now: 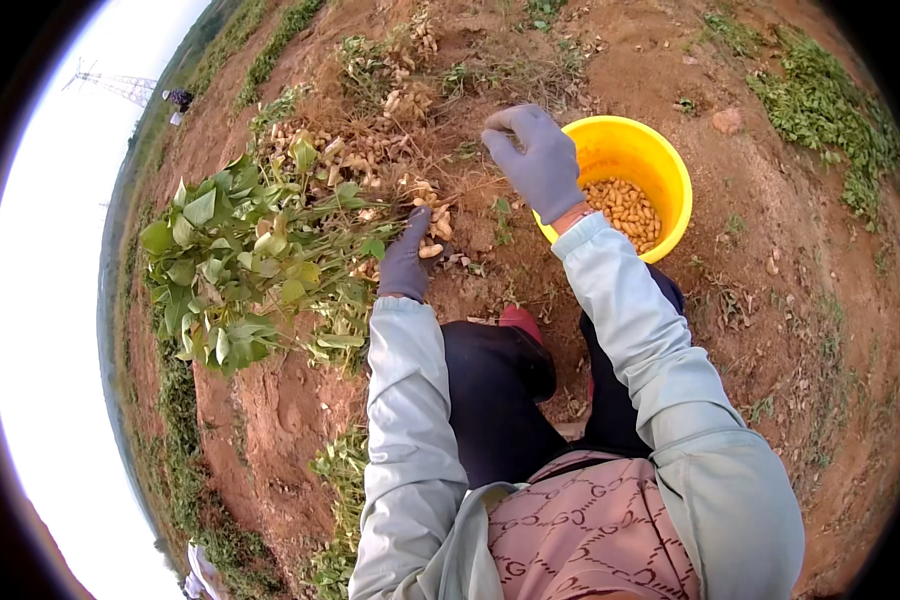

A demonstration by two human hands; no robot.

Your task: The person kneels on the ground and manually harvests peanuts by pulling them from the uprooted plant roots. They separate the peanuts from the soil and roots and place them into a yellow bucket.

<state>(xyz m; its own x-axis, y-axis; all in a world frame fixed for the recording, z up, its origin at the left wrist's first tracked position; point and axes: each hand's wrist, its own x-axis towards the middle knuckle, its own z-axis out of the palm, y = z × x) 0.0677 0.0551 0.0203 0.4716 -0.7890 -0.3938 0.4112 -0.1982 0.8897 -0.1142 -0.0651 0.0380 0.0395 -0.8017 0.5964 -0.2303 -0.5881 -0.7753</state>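
My left hand (406, 259), in a grey glove, grips a peanut plant (330, 225) at its stems by the roots. Pale peanut pods (439, 221) cluster at the thumb, and the leafy top (225, 262) spreads off to the left. In a matching glove, my right hand (536, 161) is raised beside the left rim of a yellow bucket (615, 142). Its thumb and forefinger are apart, and nothing shows between them; the other fingers are partly hidden. Loose peanuts (622, 210) cover the bucket's bottom, partly hidden by my right wrist.
Pulled peanut plants with pods (401, 101) lie on reddish soil beyond my left hand. Green vines (832, 112) grow at the far right. My red shoe (521, 322) is below the hands. A person (178, 99) is far off at upper left, near a lattice pylon (124, 86).
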